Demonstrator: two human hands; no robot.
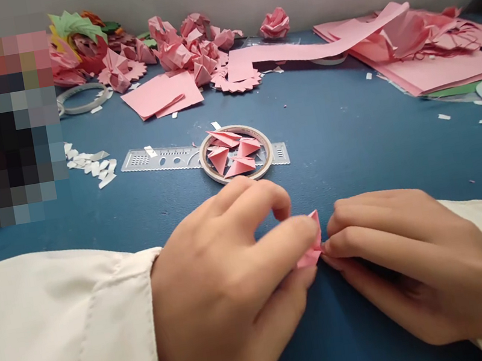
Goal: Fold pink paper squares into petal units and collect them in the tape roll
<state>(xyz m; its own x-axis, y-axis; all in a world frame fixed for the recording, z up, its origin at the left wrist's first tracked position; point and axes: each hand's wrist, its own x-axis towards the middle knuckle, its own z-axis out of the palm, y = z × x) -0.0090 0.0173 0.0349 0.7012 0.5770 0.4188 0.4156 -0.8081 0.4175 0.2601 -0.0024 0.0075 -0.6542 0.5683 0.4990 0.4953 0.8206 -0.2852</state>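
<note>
Between my hands is a small folded piece of pink paper point(311, 256), partly hidden by fingers. My left hand point(230, 286) pinches it between thumb and index finger, with the other fingers curled above. At the paper's right edge, the thumb and index fingertips of my right hand point(418, 256) are pressed together on its corner. Just beyond my left hand lies a roll of tape point(269, 150), flat on the table, with several folded pink paper pieces point(242, 165) inside its ring. Under the roll runs a clear stencil ruler point(141, 161).
Pink folded paper shapes point(187, 45) are heaped along the back. A long pink strip point(294, 52) lies beside pink sheets point(443, 72) at the right. White paper scraps point(89, 162) are scattered at the left. More tape rolls point(84, 99) rest at both sides.
</note>
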